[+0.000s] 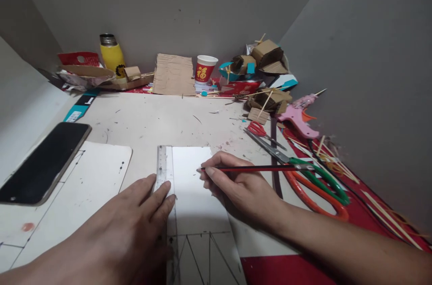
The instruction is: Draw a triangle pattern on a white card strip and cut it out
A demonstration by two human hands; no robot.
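Note:
My left hand lies over a clear ruler with its fingers stretched out, fingertips touching the ruler and the white card beneath. That white card has a ruled line down its left side. Slanting dark lines cross its near part, below a crosswise line. Between the thumb and fingers of my right hand is a red and black pencil, its tip pointing left just over the card. Part of the ruler is hidden under my left hand.
A phone lies on a marked sheet at left. Large scissors, small red scissors, a pink glue gun and sticks lie at right. Behind stand a yellow bottle, a paper cup and cardboard pieces.

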